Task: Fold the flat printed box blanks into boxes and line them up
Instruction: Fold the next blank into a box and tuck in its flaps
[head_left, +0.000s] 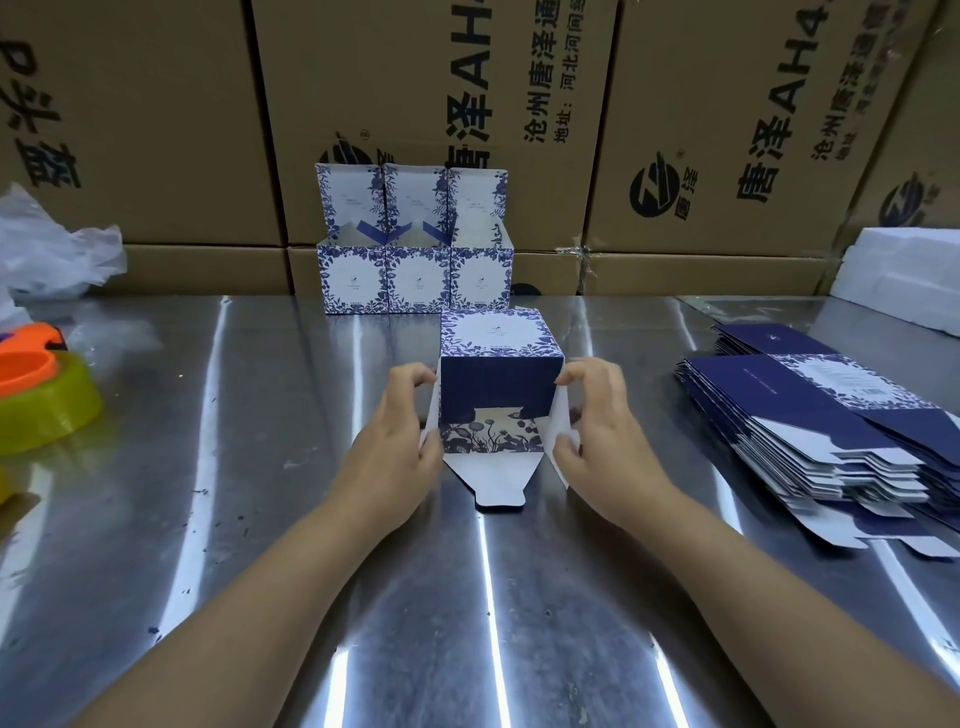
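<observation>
A blue-and-white floral box (498, 358) lies on its side in the middle of the steel table (260, 519), its open end facing me and a white tongue flap spread flat toward me. My left hand (397, 441) pinches its left side flap. My right hand (602, 436) pinches the right side flap. Three folded boxes (415, 280) stand in a row behind it, lids up, against the cartons. A stack of flat blanks (831, 436) lies fanned out on the right.
Large brown cartons (415, 104) wall off the back. A crumpled plastic bag (47, 249) and an orange and yellow-green tape dispenser (41, 395) sit at the left. White foam (904, 270) rests at the far right.
</observation>
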